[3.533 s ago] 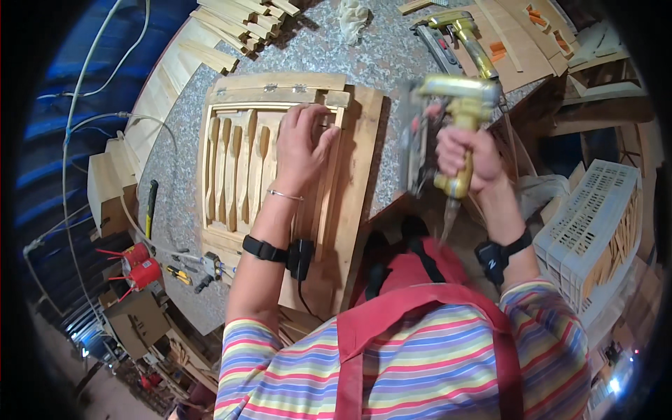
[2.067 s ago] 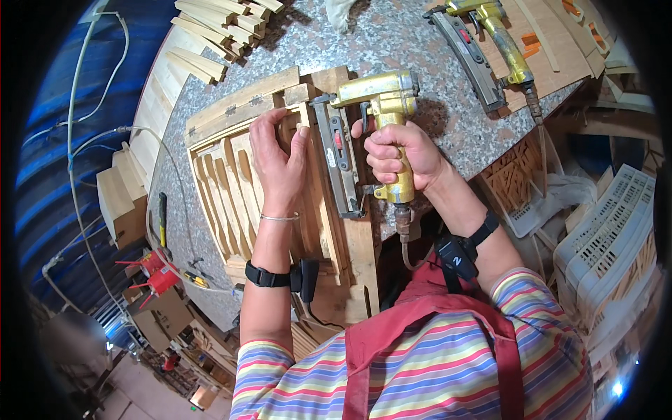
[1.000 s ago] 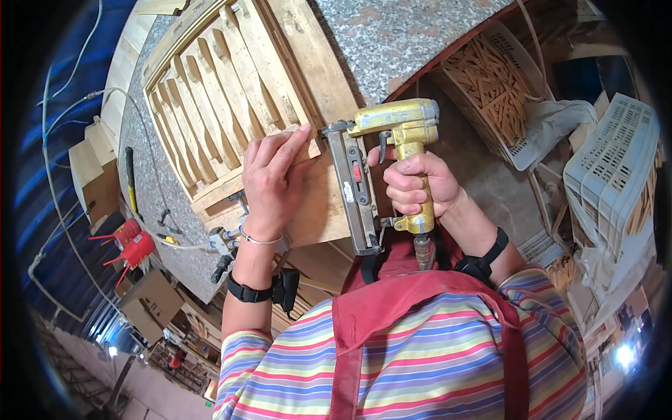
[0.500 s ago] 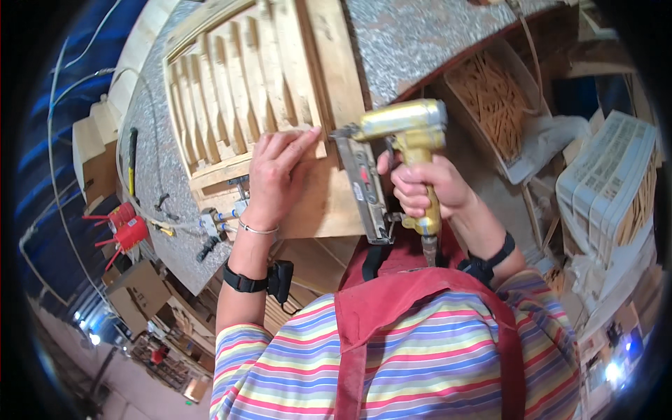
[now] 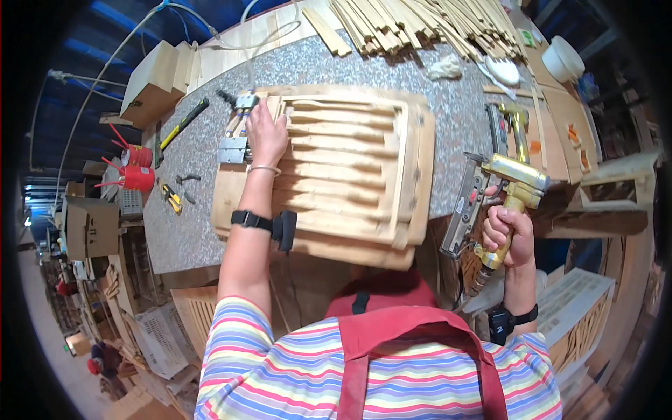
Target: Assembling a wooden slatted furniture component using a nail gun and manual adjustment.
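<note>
A wooden frame [image 5: 404,161] with several parallel shaped slats [image 5: 343,171] lies on a wooden board [image 5: 422,189] atop the speckled table. My left hand [image 5: 267,136] rests on the frame's left end, fingers stretched out, beside a small metal fitting [image 5: 246,102] with air tubes. A flat metal block [image 5: 233,150] sits next to that wrist. In my right hand [image 5: 509,234], off the table's front right edge, is a gold pneumatic nail gun [image 5: 514,180], gripped by its handle. It is held apart from the frame, with its magazine on the left side.
Thin wooden strips [image 5: 413,24] are piled along the far edge. A second nail gun [image 5: 516,129] lies at the right. At the left are a hammer [image 5: 183,124], pliers [image 5: 171,198] and red spools [image 5: 136,176]. A white bucket [image 5: 563,60] stands far right.
The board and slatted frame have turned, so the slats now run left to right. The nail gun has moved right, away from the frame. My left hand is now at the frame's left end.
</note>
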{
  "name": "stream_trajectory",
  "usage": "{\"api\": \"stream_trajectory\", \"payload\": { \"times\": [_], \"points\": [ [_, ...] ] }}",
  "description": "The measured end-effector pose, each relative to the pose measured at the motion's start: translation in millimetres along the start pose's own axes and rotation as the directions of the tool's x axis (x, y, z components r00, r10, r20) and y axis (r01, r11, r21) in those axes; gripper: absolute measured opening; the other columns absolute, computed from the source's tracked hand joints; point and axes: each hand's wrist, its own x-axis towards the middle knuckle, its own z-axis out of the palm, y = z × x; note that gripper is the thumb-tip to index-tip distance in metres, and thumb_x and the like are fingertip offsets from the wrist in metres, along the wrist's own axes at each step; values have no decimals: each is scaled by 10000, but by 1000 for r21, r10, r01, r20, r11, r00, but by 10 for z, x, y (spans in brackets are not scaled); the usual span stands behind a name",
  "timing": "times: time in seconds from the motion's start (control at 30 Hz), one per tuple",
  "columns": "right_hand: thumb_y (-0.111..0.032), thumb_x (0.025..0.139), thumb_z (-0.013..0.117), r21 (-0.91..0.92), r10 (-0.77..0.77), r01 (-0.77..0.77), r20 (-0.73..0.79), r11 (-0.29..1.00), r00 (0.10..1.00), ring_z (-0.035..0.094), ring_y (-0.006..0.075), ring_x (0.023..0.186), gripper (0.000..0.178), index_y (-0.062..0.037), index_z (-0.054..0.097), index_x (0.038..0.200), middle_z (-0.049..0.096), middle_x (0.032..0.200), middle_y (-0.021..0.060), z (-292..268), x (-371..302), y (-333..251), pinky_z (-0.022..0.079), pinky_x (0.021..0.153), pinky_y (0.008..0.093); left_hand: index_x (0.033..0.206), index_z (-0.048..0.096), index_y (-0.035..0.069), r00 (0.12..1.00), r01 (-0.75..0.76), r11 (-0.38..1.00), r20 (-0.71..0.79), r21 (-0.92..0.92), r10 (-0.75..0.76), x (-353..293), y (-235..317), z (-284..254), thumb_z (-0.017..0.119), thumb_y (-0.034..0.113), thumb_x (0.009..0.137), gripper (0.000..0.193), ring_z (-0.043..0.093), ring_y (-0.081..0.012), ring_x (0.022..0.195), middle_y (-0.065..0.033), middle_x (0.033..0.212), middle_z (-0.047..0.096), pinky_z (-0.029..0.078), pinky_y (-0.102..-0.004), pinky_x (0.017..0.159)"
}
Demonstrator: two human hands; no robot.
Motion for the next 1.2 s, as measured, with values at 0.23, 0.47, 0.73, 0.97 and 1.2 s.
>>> {"api": "stream_trajectory", "payload": {
  "times": [0.23,0.47,0.73,0.97,1.2],
  "points": [
    [-88,891,479,-42,336,-333,86,942,938,346,54,443,334,-9,443,1214,333,589,-44,-343,1252,-515,353,411,234,1057,617,42,974,20,999,226,-38,-11,391,560,484,712,246,764,369,538,-329,941,-138,957,590,435,-420,845],
    [-89,887,481,129,478,-569,414,812,775,351,41,421,311,-5,472,1186,335,570,-58,-426,2369,-307,370,394,219,1068,607,74,902,-181,963,356,-200,244,406,1053,446,740,195,739,375,480,-274,789,-80,808,491,407,-371,718],
    [-78,881,472,139,546,-705,535,696,645,352,38,390,267,-11,506,1137,354,543,-52,-255,2694,164,351,366,214,1048,600,76,874,-134,943,412,-306,258,452,1026,409,761,377,713,478,460,-263,784,-67,840,498,385,-374,728],
    [-99,884,440,279,469,-717,597,639,651,364,43,395,304,9,494,1163,363,543,-46,-320,2829,290,364,374,210,1016,577,47,845,-52,993,525,-109,102,459,1246,408,807,437,649,583,460,-227,831,-48,868,507,348,-340,770],
    [-100,881,438,296,446,-759,663,580,601,375,51,405,322,10,470,1182,373,552,-51,-350,2846,418,383,392,227,1000,583,68,860,-53,989,496,-141,117,448,1213,426,820,424,616,575,454,-226,842,-29,865,506,328,-353,794]
  ]
}}
